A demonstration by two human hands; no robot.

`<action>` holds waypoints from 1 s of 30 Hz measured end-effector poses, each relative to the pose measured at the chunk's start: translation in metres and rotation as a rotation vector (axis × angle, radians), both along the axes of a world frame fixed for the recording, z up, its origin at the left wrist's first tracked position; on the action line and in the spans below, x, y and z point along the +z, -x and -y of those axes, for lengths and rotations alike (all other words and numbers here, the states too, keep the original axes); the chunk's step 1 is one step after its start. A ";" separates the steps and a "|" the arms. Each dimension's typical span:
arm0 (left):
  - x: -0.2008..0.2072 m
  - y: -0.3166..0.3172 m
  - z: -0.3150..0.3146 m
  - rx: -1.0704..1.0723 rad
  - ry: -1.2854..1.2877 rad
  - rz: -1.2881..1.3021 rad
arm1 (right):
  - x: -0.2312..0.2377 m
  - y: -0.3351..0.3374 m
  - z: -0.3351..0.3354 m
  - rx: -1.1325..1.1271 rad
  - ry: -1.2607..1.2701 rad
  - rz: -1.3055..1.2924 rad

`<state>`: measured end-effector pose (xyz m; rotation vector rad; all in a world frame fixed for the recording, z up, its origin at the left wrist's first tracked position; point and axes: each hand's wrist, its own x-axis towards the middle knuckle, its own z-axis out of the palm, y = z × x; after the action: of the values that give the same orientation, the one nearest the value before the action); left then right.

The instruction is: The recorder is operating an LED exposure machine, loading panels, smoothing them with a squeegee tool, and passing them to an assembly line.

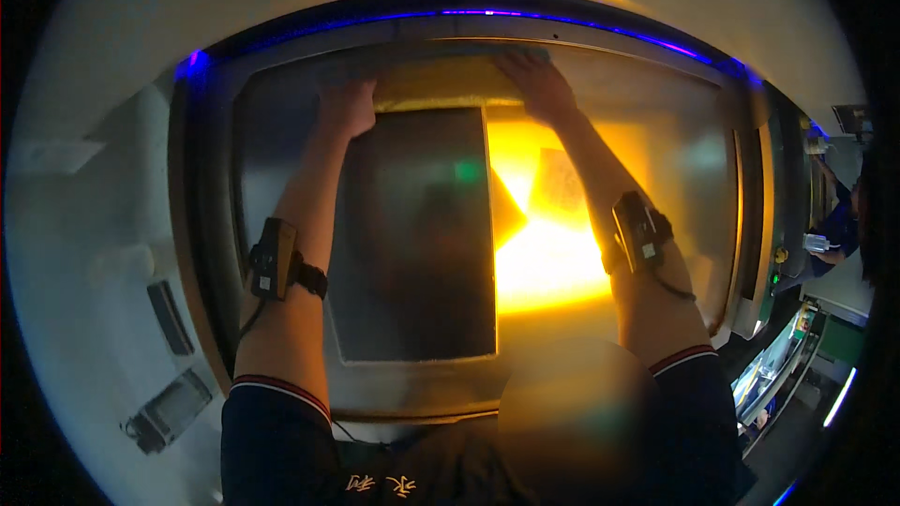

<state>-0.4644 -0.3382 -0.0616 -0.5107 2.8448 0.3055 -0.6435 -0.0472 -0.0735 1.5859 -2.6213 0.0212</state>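
Yellow strip [436, 84] runs between both hands; dark panel [412, 244] sits bodyward of it, far edge just beside. Framed surface [670, 122] gives open room outside each hand. Left hand [350, 108] at strip's left end, fingers hidden, can't tell grip. Right hand [542, 89]: fingers extended onto strip's right end, clamping unclear.

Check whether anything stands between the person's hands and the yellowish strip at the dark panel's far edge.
Nothing visible does: the left hand and right hand appear to meet the yellowish strip near its two ends.
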 end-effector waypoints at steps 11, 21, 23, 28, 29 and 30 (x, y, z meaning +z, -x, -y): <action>0.030 -0.071 -0.069 -0.111 0.051 -0.254 | -0.007 -0.074 -0.059 -0.084 0.070 0.060; 0.104 -0.411 -0.337 -0.226 -0.196 0.545 | 0.066 -0.415 -0.363 0.149 -0.164 0.578; 0.079 -0.437 -0.332 -0.231 -0.196 0.466 | 0.073 -0.426 -0.364 0.124 -0.142 0.583; 0.083 -0.404 -0.370 -0.089 -0.179 0.364 | 0.059 -0.395 -0.369 0.127 -0.101 0.496; 0.081 -0.396 -0.380 -0.019 -0.286 0.369 | 0.038 -0.382 -0.370 0.144 -0.075 0.526; 0.081 -0.388 -0.388 0.039 -0.396 0.380 | 0.028 -0.364 -0.384 0.069 -0.167 0.666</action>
<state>-0.0766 0.0495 0.0196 -0.4796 2.3304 0.6809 -0.2797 0.3370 -0.0454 2.0046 -3.1062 0.4135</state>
